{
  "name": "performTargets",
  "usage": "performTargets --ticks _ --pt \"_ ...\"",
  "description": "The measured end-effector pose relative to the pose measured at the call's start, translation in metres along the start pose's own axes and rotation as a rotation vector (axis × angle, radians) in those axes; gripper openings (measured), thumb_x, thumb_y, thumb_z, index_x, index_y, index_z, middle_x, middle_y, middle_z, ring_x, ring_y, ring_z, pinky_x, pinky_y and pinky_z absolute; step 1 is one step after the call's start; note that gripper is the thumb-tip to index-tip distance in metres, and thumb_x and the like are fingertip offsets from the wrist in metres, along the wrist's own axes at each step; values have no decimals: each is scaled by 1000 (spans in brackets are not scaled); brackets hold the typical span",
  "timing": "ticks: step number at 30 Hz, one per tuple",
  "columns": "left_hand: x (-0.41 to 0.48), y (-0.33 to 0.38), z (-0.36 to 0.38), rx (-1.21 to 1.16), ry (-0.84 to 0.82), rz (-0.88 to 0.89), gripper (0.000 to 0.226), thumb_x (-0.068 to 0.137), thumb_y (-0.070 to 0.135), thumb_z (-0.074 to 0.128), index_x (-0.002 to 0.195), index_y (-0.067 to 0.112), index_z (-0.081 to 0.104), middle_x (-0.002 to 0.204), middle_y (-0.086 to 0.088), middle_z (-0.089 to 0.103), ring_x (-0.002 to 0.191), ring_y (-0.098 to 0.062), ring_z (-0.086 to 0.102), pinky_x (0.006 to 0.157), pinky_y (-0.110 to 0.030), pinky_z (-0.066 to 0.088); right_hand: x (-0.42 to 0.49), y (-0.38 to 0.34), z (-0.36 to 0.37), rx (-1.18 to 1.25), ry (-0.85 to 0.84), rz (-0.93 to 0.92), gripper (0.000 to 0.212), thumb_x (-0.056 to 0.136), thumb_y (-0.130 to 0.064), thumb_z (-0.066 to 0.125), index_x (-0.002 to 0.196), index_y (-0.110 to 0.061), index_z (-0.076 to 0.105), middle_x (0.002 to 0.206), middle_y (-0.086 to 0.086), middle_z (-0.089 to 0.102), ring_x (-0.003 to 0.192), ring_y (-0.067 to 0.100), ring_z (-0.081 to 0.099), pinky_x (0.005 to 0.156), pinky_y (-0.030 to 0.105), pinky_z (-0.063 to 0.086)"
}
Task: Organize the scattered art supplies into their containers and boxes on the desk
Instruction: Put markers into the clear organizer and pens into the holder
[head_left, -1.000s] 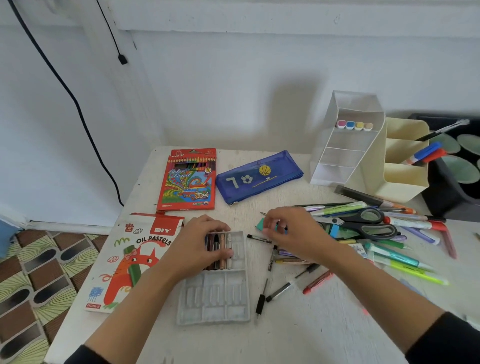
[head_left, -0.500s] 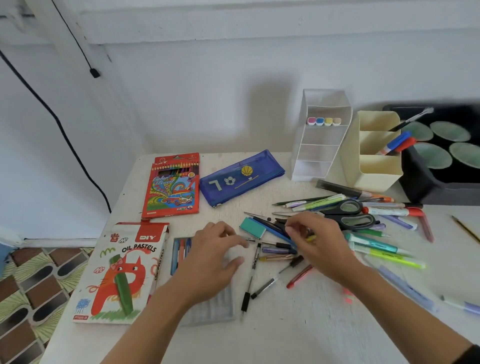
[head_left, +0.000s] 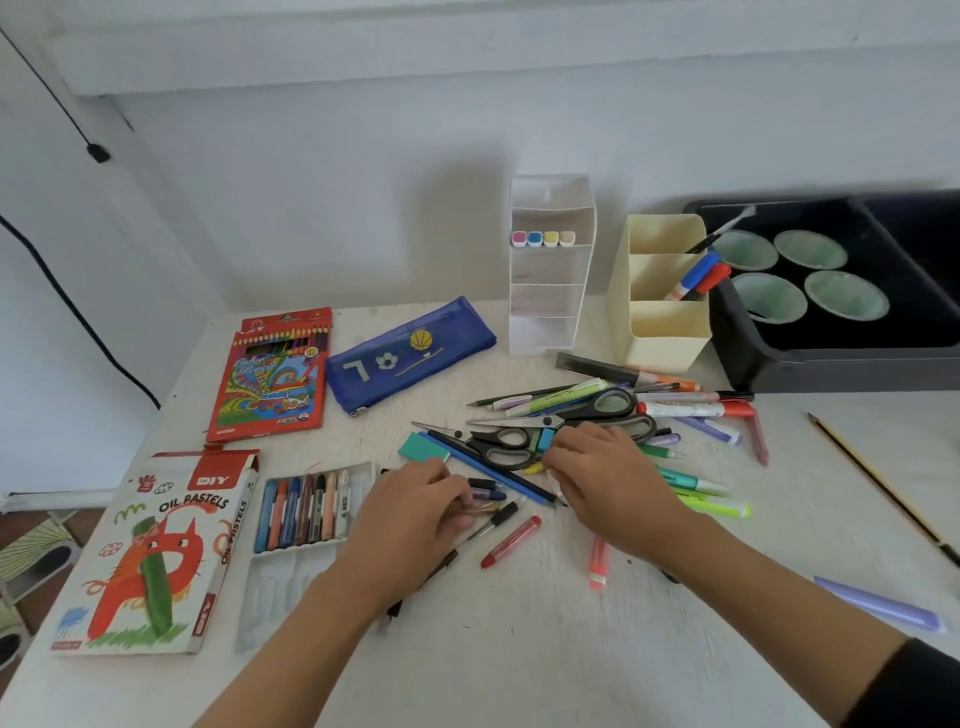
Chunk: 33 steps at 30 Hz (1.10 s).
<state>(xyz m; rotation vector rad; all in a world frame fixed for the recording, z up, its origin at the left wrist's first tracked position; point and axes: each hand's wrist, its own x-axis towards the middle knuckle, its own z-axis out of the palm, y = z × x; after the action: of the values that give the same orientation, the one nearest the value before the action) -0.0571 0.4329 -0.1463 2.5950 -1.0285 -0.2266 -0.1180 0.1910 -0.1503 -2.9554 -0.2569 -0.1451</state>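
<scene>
Left hand (head_left: 410, 519) was, as I saw it, curled round a small pen (head_left: 480, 508) just right of the pastel tray (head_left: 280, 582); right hand (head_left: 608, 478) rested on the pen pile (head_left: 711, 506) against the scissors (head_left: 506, 447), and I couldn't tell whether it gripped anything.

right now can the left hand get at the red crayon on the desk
Probably yes. The red crayon lies uncovered on the desk just beside the left hand, nothing stacked on it; only a thin black pen lies between them.
</scene>
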Motion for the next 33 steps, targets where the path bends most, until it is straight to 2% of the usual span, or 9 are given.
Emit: performTargets --ticks 2,5,7,10,17,21,26,29,33 --pt "-1 -4 -1 5 8 1 14 96 39 62 105 30 66 104 13 58 95 -9 51 84 -29 44 5 2 3 -35 -1 2 23 79 -13 81 97 -22 71 91 -5 65 81 16 58 69 31 45" --pt "-5 -6 -9 -21 45 -35 18 97 42 56 107 31 66 100 19 59 93 -4 46 78 -19 39 20 7 -6 -46 -78 -73 19 89 -14 73 104 -23 69 96 -4 64 88 18 58 71 30 36" --pt "-9 -5 -16 -101 72 -94 16 99 43 53 108 35 63 98 23 59 93 -1 46 76 -16 37 33 8 -16 -53 -179 -106 15 98 -22 59 110 -22 68 102 -3 63 96 20 58 77 32 41" --pt "-15 0 -22 -210 128 -151 14 99 46 50 104 38 60 91 23 59 92 2 49 72 -17 37 48 3 -27 -101 -279 -158 16 99 -29 56 102 -21 69 93 -2 63 87 20 61 77 35 53" --pt "-16 10 -22 -356 269 -207 4 91 27 72 90 31 73 79 14 68 83 -12 59 67 -10 42 48 11 -16 -96 -181 -349 16 99 -25 54 104 -19 68 93 -2 57 86 21 58 75 39 50" --pt "-13 11 -28 -449 342 -257 4 91 32 70 88 32 74 85 12 68 85 -11 60 64 -12 42 41 21 -16 110 -107 -263 22 102 -32 49 112 -19 63 106 -1 60 92 18 56 79 37 47" --pt "-13 -5 -48 -453 382 -341 18 89 45 61 94 33 72 94 19 68 91 -3 62 72 -24 51 49 12 -21 621 -39 29 14 101 -37 54 103 -23 58 90 -11 64 82 8 59 75 28 52" --pt "-22 -18 -60 -466 379 -386 11 90 40 66 97 33 72 87 13 74 84 -2 66 69 -26 49 56 -10 -23 853 -37 89 12 100 -31 59 99 -19 61 83 -5 68 77 10 62 71 22 52" --pt "-37 -38 -65 -470 398 -444 11 87 36 74 94 31 67 72 5 73 64 -8 63 65 -29 51 70 -46 -17 1134 -151 153 8 98 -21 62 104 -16 61 80 8 73 70 20 69 71 34 58"
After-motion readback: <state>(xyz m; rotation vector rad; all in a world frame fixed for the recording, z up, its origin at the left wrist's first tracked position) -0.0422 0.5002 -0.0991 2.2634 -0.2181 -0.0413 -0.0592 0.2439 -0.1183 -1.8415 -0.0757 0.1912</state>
